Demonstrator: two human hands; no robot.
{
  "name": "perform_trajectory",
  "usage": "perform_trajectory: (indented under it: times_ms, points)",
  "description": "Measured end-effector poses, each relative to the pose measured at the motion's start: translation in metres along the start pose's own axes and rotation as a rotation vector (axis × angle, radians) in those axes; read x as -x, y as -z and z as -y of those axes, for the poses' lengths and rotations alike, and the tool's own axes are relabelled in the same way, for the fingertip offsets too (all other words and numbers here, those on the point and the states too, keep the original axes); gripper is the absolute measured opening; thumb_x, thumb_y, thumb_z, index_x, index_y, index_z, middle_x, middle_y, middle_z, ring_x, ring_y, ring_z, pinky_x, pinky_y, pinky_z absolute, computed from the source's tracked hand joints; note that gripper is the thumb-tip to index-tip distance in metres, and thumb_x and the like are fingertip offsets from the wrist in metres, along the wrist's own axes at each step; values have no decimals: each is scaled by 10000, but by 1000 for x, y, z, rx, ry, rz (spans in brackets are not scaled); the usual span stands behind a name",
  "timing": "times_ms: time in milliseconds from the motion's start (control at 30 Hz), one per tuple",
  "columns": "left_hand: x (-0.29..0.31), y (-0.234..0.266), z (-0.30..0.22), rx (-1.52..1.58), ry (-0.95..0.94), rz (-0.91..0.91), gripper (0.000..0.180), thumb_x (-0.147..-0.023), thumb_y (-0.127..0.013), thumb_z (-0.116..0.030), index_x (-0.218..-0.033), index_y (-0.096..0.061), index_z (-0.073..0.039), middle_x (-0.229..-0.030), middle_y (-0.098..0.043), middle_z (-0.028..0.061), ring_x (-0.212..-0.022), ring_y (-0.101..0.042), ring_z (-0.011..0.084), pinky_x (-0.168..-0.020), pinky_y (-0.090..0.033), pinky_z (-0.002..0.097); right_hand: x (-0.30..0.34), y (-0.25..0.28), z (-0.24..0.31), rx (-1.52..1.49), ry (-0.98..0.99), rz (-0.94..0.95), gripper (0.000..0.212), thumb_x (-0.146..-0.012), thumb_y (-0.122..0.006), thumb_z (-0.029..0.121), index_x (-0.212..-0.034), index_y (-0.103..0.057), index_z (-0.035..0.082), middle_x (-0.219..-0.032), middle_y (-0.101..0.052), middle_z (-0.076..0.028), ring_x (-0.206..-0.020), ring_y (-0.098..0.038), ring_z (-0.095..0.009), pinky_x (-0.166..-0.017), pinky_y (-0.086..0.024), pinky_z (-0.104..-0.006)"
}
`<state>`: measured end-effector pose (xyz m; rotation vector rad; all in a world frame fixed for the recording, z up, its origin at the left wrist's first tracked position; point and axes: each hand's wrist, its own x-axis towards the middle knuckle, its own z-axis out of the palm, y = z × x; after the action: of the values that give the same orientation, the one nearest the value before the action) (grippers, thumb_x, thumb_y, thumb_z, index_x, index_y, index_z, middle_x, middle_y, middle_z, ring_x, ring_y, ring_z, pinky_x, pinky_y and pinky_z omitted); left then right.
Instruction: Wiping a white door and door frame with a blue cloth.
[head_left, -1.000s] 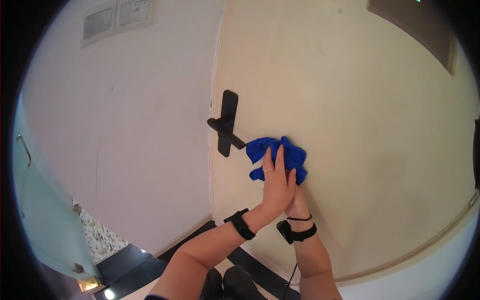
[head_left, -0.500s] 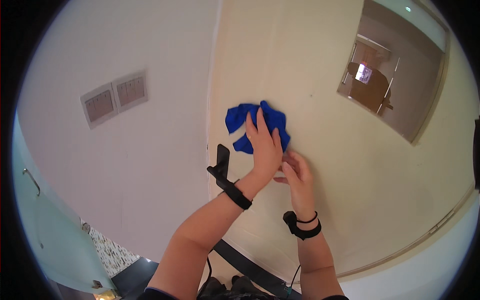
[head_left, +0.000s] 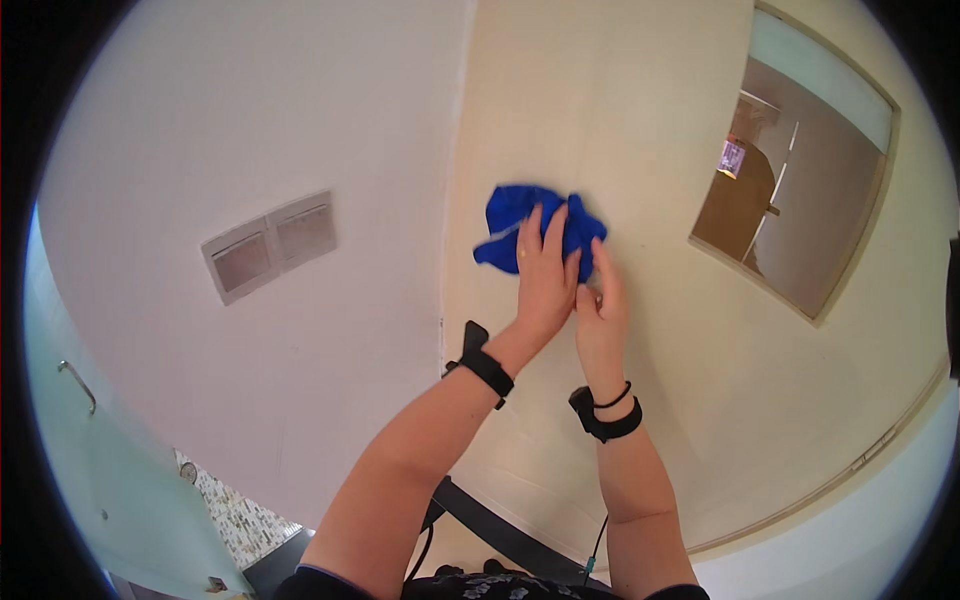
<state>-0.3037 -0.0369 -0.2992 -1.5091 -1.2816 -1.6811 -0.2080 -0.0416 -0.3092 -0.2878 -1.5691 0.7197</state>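
Observation:
A crumpled blue cloth (head_left: 512, 212) lies against the cream wall panel (head_left: 560, 90), just right of the corner where it meets the white wall. My left hand (head_left: 548, 275) presses on the cloth with its fingers stretched out and spread; a ring shows on one finger. At the lower right edge of the cloth is my right hand (head_left: 604, 318), its fingers extended and the thumb apart. Its index fingertip touches the cloth's edge. Black straps with small devices circle both wrists.
Two light switch plates (head_left: 270, 246) sit side by side on the white wall (head_left: 330, 110). A framed mirror-like panel (head_left: 800, 180) is set at the upper right. A glass door with a metal handle (head_left: 76, 387) stands at the lower left. Dark skirting (head_left: 500, 525) runs below.
The cloth and my left hand have moved up and a little right over the panel. My right hand has risen to the cloth's edge. The view has shifted slightly.

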Motion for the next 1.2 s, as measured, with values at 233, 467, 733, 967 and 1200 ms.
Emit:
perform_trajectory:
  times_ms: [233,467,733,967,1200]
  points:
    - [2,15,35,-23,216,-59,507,-789,-605,-45,-1270,-447,-64,-1312,-341,258,-1181,-361,427,-1002,-308,466,-1,-38,-13,181,-29,137,396,-880,-413,0,-1272,-462,24,-1262,-475,-159,-1116,-483,-269,-912,-409,-342]
    - [-72,66,65,-118,182,-55,434,-740,-599,-14,-1158,-492,-59,-1212,-440,210,-1115,-421,404,-929,-388,452,-60,-100,3,66,48,171,379,-931,-490,185,-1252,-466,-16,-1186,-528,-174,-1000,-553,-244,-846,-445,-324]
    - [-153,218,28,-489,37,-177,517,-715,-636,-54,-1203,-466,-55,-1173,-509,170,-1086,-472,380,-907,-413,411,-87,-189,96,-728,-37,470,403,-954,-473,218,-1289,-440,-4,-1111,-552,-101,-931,-586,-170,-765,-528,-294]
    - [-193,295,46,-1262,-401,-262,471,-717,-652,-105,-1174,-543,-71,-1253,-475,90,-1178,-406,289,-992,-294,465,-126,-293,133,-841,105,532,415,-956,-462,244,-1273,-442,-23,-1304,-432,-122,-1097,-505,-190,-819,-495,-295]
    - [-191,292,63,-1357,-510,-299,384,-813,-564,-149,-1197,-566,-154,-1257,-497,17,-1212,-413,262,-1003,-263,515,-133,-330,111,-955,133,481,379,-972,-413,226,-1249,-463,-28,-1297,-439,-133,-1134,-481,-224,-926,-420,-296]
